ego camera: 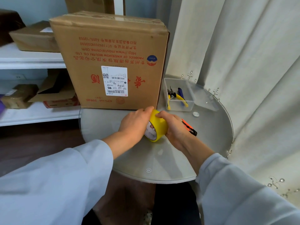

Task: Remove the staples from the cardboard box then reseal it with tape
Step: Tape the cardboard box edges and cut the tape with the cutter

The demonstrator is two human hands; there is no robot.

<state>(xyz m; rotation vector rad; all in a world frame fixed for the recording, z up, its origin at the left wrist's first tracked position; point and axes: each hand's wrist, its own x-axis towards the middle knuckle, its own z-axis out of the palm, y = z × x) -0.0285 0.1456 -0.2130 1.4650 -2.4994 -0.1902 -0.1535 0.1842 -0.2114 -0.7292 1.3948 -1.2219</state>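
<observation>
The cardboard box [112,59] stands at the back of the surface [211,127], stiff, probably heavy. Near me, my left hand [135,123] and right hand [174,127] curl round the yellow tape roll [158,125], light, slick-sided; I'm gripping its rim.

a round glass table [214,127] carries the cardboard box [112,62] at its far edge. right of the box sits a clear plastic tray [190,105]; nearer lie an orange utility knife [189,127] and a small round disc [196,114].
</observation>
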